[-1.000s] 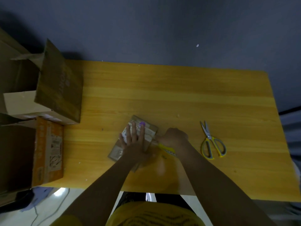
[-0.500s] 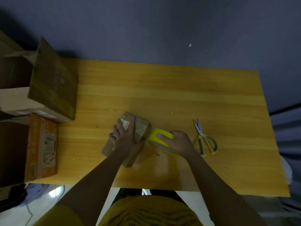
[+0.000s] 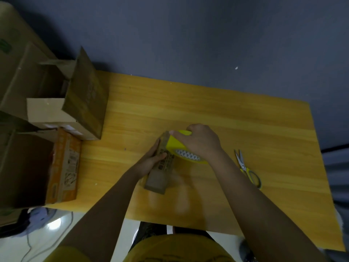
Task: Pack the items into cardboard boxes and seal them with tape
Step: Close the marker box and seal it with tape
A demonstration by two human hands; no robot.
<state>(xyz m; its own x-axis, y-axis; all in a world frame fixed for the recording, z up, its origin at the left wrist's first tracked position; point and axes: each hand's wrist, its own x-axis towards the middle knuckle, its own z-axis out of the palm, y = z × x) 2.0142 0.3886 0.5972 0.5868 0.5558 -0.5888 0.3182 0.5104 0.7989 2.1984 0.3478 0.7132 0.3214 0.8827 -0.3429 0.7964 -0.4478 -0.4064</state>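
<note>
A small brown cardboard box (image 3: 160, 176) stands tilted on its edge at the middle of the yellow wooden table (image 3: 217, 114). My left hand (image 3: 153, 159) grips the box on its left side, thumb across the printed face. My right hand (image 3: 200, 142) holds a yellow tape roll (image 3: 177, 146) against the box's far upper end, with fingers curled over the roll.
Yellow-handled scissors (image 3: 247, 169) lie on the table to the right of my right arm. At the left edge stand open cardboard boxes: a brown one with raised flaps (image 3: 83, 97) and an orange printed one (image 3: 64, 167). A cable lies on the floor below.
The box has been turned up from lying flat onto its edge. My right hand brought the tape roll from the box's right side up onto its far end.
</note>
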